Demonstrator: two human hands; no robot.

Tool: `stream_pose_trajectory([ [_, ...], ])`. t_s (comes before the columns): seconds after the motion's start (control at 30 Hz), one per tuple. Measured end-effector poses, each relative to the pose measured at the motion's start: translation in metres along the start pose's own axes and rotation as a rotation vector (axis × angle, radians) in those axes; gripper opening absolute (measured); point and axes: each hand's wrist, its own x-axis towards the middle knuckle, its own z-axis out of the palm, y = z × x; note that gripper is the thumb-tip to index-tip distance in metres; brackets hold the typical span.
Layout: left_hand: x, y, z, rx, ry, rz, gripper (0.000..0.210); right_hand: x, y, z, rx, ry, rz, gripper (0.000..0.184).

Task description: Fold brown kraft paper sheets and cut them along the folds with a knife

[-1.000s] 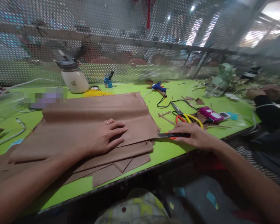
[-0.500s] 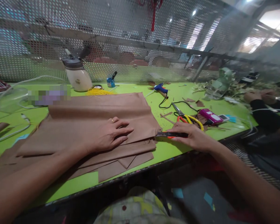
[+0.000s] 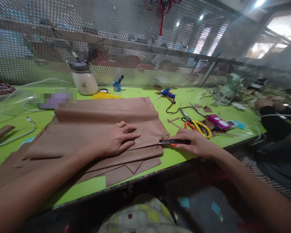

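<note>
A stack of folded brown sheets (image 3: pixel 106 118), like paper or thin leather, lies on the bright green table (image 3: pixel 184 165). My left hand (image 3: pixel 120 137) rests flat on the upper sheet, fingers spread. At the right edge of the stack, my right hand (image 3: pixel 196 142) grips a black and orange utility knife (image 3: pixel 176 141). Its metal tip meets the sheets at the fold, and part of its handle is hidden by my fingers. Just beyond that hand lie scissors (image 3: pixel 197 126) with yellow and orange handles.
A blue glue gun (image 3: pixel 168 94), a purple box (image 3: pixel 218 123), a blue jar (image 3: pixel 116 84), a white spray bottle (image 3: pixel 84 79) and yellow strands (image 3: pixel 105 95) stand or lie behind. Perforated metal mesh (image 3: pixel 126 42) closes the back. Another person's dark sleeve (image 3: pixel 271 119) is at the right.
My right hand and the knife have moved slightly left, and the tip now reaches further into the edge of the sheets. My left hand stays pressed on the stack. The view has shifted a little.
</note>
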Motion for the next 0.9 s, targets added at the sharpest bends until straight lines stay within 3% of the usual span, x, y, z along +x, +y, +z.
stream_pose_trajectory([
  [0.37,-0.002,0.0,0.003,-0.001,-0.004,-0.003,0.038,-0.009,0.001,-0.002,0.016,-0.04,0.018,0.03],
  [0.9,-0.002,0.003,0.003,-0.02,0.039,-0.003,0.038,0.025,-0.023,0.014,0.043,-0.046,-0.036,0.023],
])
